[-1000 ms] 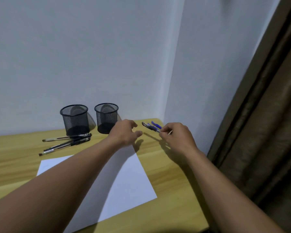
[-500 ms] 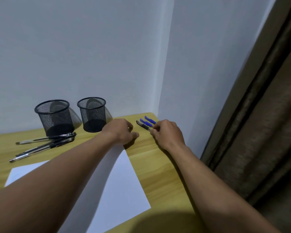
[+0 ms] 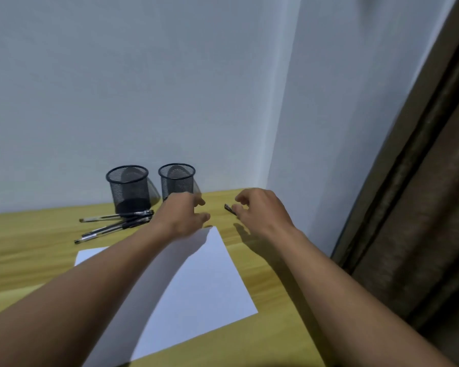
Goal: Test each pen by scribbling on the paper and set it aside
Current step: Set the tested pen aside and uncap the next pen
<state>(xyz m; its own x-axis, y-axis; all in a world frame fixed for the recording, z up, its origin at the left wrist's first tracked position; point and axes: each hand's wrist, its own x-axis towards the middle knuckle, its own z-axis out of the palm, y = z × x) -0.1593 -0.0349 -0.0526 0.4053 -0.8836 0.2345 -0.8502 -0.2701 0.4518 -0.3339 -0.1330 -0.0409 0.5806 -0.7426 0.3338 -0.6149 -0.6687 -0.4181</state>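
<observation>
My right hand (image 3: 263, 211) hovers over the far right corner of the desk, pinching a pen (image 3: 230, 209); only its dark end pokes out to the left of my fingers. The other blue pens that lay there are hidden behind this hand. My left hand (image 3: 183, 215) floats just left of it, above the far corner of the white paper (image 3: 207, 282), fingers curled apart and holding nothing. Three black pens (image 3: 117, 223) lie in a loose bundle on the desk to the left.
Two black mesh pen cups (image 3: 127, 189) (image 3: 176, 181) stand at the back against the white wall. The wooden desk (image 3: 270, 335) ends at a brown curtain (image 3: 419, 221) on the right. My left forearm covers much of the paper.
My right hand has risen off the desk with a pen pinched in it, and its shadow now falls beneath it. My left hand has opened slightly. The camera has shifted back to the left.
</observation>
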